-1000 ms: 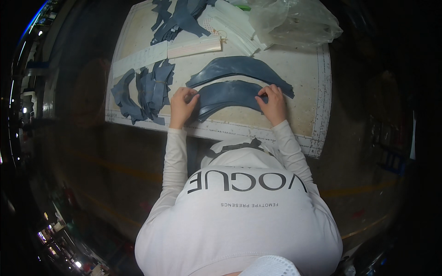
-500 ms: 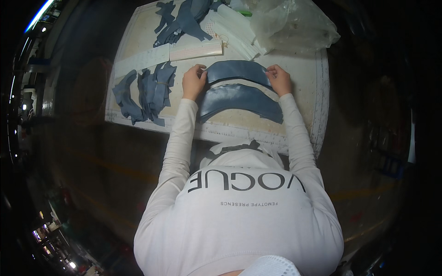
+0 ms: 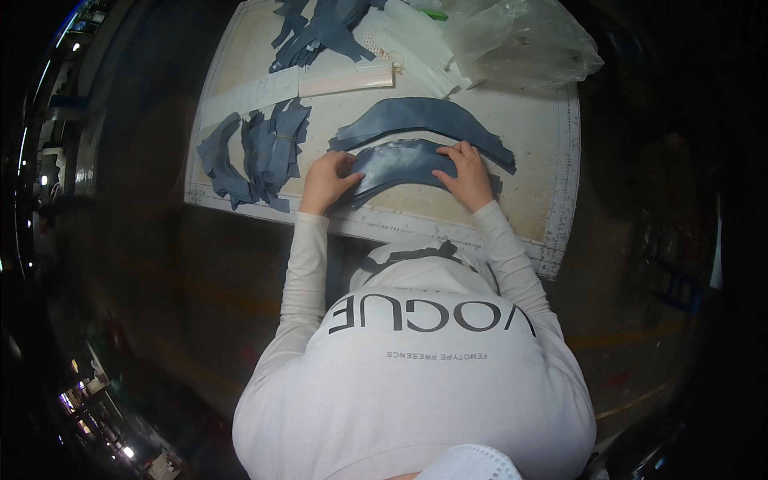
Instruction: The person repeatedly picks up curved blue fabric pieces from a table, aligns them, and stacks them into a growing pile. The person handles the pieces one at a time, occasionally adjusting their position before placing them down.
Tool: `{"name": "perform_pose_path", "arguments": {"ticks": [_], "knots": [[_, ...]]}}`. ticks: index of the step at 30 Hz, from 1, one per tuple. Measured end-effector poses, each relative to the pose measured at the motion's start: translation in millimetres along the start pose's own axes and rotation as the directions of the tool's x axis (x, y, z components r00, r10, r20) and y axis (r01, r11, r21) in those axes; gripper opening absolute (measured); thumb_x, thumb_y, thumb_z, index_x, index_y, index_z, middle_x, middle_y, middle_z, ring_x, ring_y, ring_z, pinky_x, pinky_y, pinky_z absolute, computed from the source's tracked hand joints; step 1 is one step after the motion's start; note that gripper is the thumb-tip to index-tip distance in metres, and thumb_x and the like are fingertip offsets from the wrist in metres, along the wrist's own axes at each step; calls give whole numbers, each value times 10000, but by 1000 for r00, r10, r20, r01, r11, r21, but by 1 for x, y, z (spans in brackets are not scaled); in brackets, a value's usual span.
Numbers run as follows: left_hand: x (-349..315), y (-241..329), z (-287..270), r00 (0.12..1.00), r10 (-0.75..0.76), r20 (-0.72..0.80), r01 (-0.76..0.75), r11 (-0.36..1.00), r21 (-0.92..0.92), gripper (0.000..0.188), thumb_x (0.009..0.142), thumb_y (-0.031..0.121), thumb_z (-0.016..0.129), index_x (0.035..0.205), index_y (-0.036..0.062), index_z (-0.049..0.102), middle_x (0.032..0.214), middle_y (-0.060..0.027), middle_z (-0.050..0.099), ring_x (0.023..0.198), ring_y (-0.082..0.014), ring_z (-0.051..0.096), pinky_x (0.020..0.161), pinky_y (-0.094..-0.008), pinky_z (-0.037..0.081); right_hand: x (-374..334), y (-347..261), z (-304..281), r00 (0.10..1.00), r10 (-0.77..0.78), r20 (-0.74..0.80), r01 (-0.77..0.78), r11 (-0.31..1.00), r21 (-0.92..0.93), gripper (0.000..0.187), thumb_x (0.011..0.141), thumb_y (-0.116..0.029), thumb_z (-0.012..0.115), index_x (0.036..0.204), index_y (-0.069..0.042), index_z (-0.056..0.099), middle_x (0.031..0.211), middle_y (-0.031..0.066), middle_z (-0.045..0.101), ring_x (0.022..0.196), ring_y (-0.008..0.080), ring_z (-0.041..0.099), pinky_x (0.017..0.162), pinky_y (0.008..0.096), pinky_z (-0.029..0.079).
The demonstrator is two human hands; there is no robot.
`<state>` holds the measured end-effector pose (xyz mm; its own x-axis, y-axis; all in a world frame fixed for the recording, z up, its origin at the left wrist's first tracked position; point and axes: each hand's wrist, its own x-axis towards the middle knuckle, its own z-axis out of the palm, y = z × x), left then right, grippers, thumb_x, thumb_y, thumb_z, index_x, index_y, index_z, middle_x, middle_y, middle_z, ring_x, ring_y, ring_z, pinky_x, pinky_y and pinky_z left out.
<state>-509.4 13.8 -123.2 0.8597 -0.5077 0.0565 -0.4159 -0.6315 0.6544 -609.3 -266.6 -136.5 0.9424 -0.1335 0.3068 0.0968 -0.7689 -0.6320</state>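
Observation:
Two curved bands of blue-grey sheet material lie one behind the other on the table. On the nearer one, a glossy blue curved piece (image 3: 396, 164) lies over another layer whose edge shows below and at the right. My left hand (image 3: 326, 182) holds the left end of this piece between thumb and fingers. My right hand (image 3: 467, 178) grips it toward the right, thumb at the lower edge and fingers at the upper edge. Beyond both hands, untouched, lies the farther curved blue piece (image 3: 420, 116), more matte and spread wide.
Tied bundles of blue cut pieces (image 3: 272, 152) lie at the left. More blue strips (image 3: 324, 32) are heaped at the back. A pale ruler-like strip (image 3: 348, 78), white strips (image 3: 412, 44) and a clear plastic bag (image 3: 520, 44) lie along the table's (image 3: 536, 160) far side.
Both hands have come nearer to me, from the farther curved band to the nearer one, apparently bringing a glossy piece along. The farther band now shows its full width, with no hands on it.

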Motion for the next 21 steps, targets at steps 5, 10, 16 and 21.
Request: {"name": "perform_pose_path", "arguments": {"ticks": [5,10,16,21], "knots": [[-17,-4,9,992,-121,-41,119,992,-51,423,668,185,833,1029,64,650,840,-93,619,815,-256,635,719,-355,501,-8,-3,5,988,110,109,-117,991,62,259,727,-112,772,935,-54,631,853,98,600,833,290,591,750,384,482],[-35,-10,9,990,-88,-112,85,996,-29,538,657,195,851,1127,54,630,967,-113,623,873,-270,625,778,-361,504,-34,-5,-12,951,164,263,-191,978,83,243,757,-109,754,915,4,609,818,139,609,679,299,601,622,372,482],[-57,3,21,953,-41,-300,96,980,173,539,674,232,838,1149,75,638,1060,-101,613,974,-300,590,823,-381,462,-65,-8,-19,899,258,353,-303,950,77,233,758,-97,755,913,16,624,795,150,623,640,264,603,592,337,479],[-59,9,27,935,4,-354,80,971,224,375,710,254,797,1026,111,654,1090,-69,581,1061,-282,517,879,-411,385,-72,-5,-13,921,286,265,-332,932,145,217,765,-84,751,918,13,631,774,141,649,580,226,592,552,301,479]]}}
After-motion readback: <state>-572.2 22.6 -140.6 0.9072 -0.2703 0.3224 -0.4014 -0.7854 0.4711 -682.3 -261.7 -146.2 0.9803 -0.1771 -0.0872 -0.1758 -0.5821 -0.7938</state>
